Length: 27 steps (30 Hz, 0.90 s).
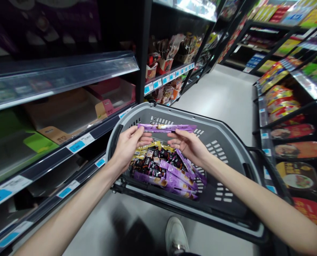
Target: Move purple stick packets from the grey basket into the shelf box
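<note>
On my head feed I see a slim, glossy purple packet (183,127) with a pale golden patch mid-length, held roughly level at its left end and right of centre, above the grey shopping basket (207,128).

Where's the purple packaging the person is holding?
In the head camera's view, the purple packaging sits near the middle, spanning from left hand to right hand, near the far wall of the basket and beyond the heaped packets.
</note>
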### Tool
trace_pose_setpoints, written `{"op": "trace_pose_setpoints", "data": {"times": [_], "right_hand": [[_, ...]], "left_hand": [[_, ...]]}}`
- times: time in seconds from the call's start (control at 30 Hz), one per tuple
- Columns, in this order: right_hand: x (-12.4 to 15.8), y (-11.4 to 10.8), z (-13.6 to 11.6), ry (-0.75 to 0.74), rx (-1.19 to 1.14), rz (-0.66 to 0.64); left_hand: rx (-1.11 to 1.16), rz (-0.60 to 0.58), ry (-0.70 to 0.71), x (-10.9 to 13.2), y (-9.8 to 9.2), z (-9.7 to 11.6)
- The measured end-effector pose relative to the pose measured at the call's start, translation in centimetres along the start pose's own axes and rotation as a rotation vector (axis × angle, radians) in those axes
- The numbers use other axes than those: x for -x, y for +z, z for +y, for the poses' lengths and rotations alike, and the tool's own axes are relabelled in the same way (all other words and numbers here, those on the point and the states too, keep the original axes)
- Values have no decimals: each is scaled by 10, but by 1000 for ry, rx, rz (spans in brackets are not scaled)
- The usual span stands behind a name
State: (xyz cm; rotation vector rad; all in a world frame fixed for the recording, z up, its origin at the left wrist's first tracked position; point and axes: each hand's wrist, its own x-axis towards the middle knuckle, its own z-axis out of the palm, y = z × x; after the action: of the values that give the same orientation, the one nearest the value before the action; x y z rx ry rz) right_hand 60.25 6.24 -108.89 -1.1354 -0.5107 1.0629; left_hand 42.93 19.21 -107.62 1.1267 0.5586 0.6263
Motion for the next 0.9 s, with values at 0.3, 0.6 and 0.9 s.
{"op": "trace_pose_setpoints", "data": {"times": [0.3,0.6,0.9], "right_hand": [[-1,1,-3,80,-103,-24],[-3,-1,-5,96,-118,-10],[5,7,-4,14,60,-32]], "left_hand": [[14,35,7,0,0,2],[-10,6,53,0,-1,0],[30,-16,52,0,-1,1]]}}
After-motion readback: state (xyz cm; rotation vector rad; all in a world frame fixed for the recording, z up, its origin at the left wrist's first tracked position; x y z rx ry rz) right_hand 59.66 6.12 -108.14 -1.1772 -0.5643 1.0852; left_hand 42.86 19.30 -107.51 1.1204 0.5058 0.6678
